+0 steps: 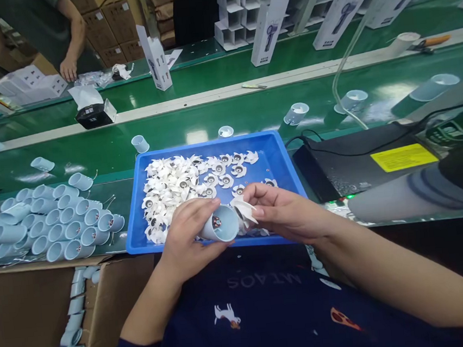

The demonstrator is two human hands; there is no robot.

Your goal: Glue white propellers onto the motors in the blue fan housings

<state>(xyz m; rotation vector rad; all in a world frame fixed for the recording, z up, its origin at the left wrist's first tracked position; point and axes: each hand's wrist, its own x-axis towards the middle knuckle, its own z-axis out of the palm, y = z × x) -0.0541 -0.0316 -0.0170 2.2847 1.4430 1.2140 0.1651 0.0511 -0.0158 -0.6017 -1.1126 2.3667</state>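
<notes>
My left hand [189, 226] is wrapped round a light blue plastic cylinder [225, 223], its open end facing up toward me, with small reddish parts visible inside. Close beside that opening, my right hand [278, 210] pinches a white fan impeller [245, 211] between thumb and fingers. The impeller is at the cylinder's right rim; I cannot tell whether they touch. Both hands are over the front edge of a blue tray [292, 173]. Many white impellers [171, 185] lie in it, heaped on the left and spread singly toward the right.
Light blue cylinders [53, 218] are stacked left of the tray; more stand on the green conveyor [186, 126]. A dark box with a yellow label [404, 157] and cables sits at right. An open carton [117, 304] is at lower left. Across the line stands another person [33, 29].
</notes>
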